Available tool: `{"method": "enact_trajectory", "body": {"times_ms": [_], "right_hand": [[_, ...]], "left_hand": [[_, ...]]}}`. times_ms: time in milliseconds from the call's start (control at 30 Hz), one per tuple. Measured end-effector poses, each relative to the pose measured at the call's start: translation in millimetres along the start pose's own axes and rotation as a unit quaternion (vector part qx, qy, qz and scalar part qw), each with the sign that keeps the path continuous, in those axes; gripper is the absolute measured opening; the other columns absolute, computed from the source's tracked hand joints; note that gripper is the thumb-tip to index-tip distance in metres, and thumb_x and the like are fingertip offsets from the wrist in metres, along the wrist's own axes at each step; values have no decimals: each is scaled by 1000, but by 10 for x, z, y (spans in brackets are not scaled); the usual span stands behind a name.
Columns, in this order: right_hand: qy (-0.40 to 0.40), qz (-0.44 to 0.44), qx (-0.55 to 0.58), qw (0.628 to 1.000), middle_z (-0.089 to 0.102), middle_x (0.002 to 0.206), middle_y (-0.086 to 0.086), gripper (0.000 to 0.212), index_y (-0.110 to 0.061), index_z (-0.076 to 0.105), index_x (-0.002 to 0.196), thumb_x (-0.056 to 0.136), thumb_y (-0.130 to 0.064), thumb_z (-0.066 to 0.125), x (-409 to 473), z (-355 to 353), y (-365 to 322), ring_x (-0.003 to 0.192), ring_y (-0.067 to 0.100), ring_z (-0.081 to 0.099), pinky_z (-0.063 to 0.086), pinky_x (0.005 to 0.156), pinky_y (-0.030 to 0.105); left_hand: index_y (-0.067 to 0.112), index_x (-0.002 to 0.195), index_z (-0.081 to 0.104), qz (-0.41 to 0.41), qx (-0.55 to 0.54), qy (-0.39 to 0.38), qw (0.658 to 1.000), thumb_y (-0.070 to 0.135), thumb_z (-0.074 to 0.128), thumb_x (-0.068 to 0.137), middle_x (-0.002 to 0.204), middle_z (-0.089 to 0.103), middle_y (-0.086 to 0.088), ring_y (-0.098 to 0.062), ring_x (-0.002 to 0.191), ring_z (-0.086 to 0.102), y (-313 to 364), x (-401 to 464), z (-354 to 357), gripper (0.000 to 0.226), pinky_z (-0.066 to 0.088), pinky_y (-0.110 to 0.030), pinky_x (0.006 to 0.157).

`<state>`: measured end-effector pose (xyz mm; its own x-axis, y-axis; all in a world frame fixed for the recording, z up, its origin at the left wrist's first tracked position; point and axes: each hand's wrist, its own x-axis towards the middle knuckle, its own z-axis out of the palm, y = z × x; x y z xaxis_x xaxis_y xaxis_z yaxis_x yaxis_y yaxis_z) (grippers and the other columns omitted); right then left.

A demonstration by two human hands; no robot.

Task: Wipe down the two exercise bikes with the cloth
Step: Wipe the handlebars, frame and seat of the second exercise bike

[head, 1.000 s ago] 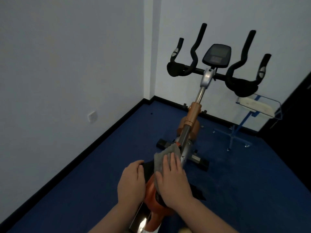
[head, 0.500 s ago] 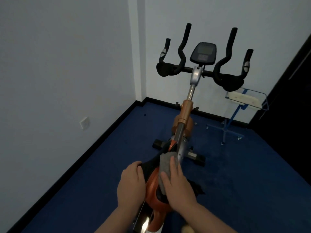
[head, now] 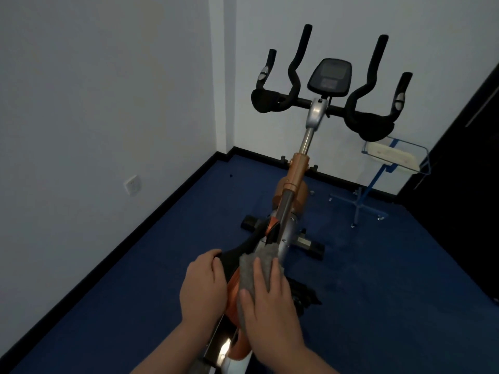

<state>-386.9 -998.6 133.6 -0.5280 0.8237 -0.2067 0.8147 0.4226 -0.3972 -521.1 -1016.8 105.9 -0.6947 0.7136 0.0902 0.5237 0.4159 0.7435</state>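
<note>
The flat right hand (head: 266, 300) presses the grey cloth (head: 255, 268) on the bike seat (head: 237, 255), left hand (head: 204, 287) gripping its edge; handlebars (head: 324, 102) look unwiped

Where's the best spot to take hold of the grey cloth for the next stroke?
Probably its free far end, pinched from above: that part bunches up past the fingers of the right hand, while the rest lies flat under that hand on the bike frame.

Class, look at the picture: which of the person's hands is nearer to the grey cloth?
Right. The right hand lies flat on top of the grey cloth, pressing it onto the bike frame. The left hand is beside it, holding the black part of the bike, not touching the cloth.
</note>
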Motion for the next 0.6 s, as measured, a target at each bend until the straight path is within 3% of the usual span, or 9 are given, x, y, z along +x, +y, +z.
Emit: {"method": "enact_trajectory", "body": {"times_ms": [133, 333, 467, 600], "right_hand": [[-26, -38, -66, 997, -45, 143, 3, 69, -37, -40, 131, 98, -58, 17, -39, 69, 42, 143, 30, -27, -3, 120, 46], [1, -19, -39, 999, -22, 159, 9, 66, -22, -10, 154, 101, -52, 16, 381, -121, -41, 148, 29, -8, 14, 120, 45], [8, -26, -40, 999, -21, 159, 7, 65, -26, -10, 153, 100, -53, 16, 210, 6, 37, 148, 28, -7, 20, 119, 43], [-7, -58, -52, 997, -30, 157, 2, 69, -37, -25, 146, 85, -61, -3, -26, 105, 68, 146, 27, -19, 10, 121, 45]], "left_hand": [[29, 121, 58, -10, -5, -3, 1000, 29, 33, 99, 115, 59, 16, 2, 100, 46, -17, -4, -7, 34, 35, -21, 76], [24, 125, 59, -6, -4, 3, 1000, 24, 35, 100, 121, 59, 10, -3, 108, 48, 26, 1, -18, 34, 36, -21, 83], [25, 124, 58, -7, -4, 1, 1000, 26, 34, 100, 119, 60, 11, -4, 108, 50, 4, -45, 0, 34, 39, -23, 83], [28, 120, 59, -9, -6, 8, 1000, 28, 33, 99, 113, 60, 13, -1, 101, 49, -4, -16, -2, 34, 39, -23, 78]]}}
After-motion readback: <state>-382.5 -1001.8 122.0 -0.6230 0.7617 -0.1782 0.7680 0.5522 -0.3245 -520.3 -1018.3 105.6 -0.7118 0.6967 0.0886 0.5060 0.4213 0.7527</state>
